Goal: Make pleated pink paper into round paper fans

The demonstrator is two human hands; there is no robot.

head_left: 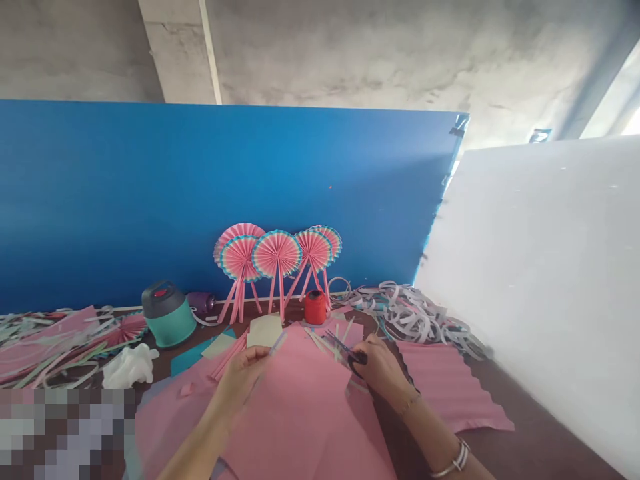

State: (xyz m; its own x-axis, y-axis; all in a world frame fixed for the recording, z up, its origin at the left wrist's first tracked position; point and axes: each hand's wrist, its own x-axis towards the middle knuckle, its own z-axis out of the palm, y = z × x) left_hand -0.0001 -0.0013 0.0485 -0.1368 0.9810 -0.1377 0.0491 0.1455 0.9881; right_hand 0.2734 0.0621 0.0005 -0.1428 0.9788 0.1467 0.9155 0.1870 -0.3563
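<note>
My left hand [245, 370] is pinched on a narrow pale paper strip [278, 343], above a large pink paper sheet [310, 413]. In my right hand [383, 373] is a pair of scissors [342, 347] with dark handles, blades pointing away to the left. The blades look slightly parted, over the far right part of the pink paper. Thin pale offcuts [316, 340] lie beside the blades. Just beyond them stands a red spool of thread [315, 308]. A cream paper piece [265, 331] lies past my left fingertips.
Several pink pleated paper fans [277, 255] lean against the blue panel [280, 167]. At left stand a teal-and-grey container [170, 317] and crumpled white tissue [131, 365]. Curled paper strips [415, 310] pile up at back right, near a pleated pink sheet [450, 387] and a white wall [550, 280].
</note>
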